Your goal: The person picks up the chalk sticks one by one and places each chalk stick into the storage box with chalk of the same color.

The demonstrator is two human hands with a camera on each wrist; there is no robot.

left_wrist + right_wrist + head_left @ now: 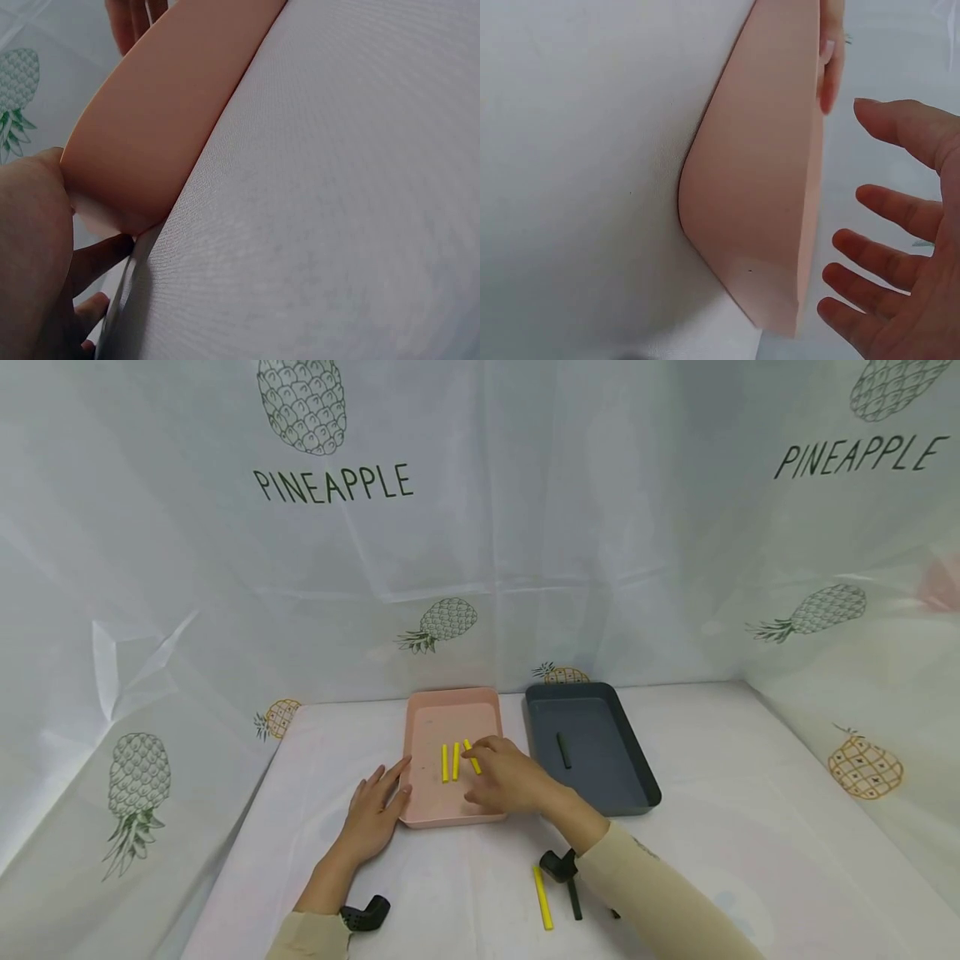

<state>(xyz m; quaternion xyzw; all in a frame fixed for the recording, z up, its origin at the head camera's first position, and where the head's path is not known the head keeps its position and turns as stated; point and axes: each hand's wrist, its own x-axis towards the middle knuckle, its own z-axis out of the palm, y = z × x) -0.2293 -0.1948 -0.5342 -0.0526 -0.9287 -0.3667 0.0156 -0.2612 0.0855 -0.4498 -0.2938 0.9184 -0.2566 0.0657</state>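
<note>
My left hand [371, 818] rests against the left edge of a pink tray [427, 806], its fingers extended; the left wrist view shows it touching the tray's corner. Inside that tray lie two upright-set yellow sticks [445, 763] side by side and a third, tilted yellow stick [472, 757]. Over the tray's right part is my right hand [510, 777], its fingertips close to the tilted stick. In the right wrist view the right hand [900, 247] has spread fingers with nothing seen between them. Whether it touches the stick I cannot tell.
A dark grey tray [607, 760] stands right of the pink one, holding a dark stick [563, 750]. On the white table near the front lie a yellow stick [543, 897] and a dark stick [574, 900]. Another dark piece [615, 913] is partly hidden by the right sleeve.
</note>
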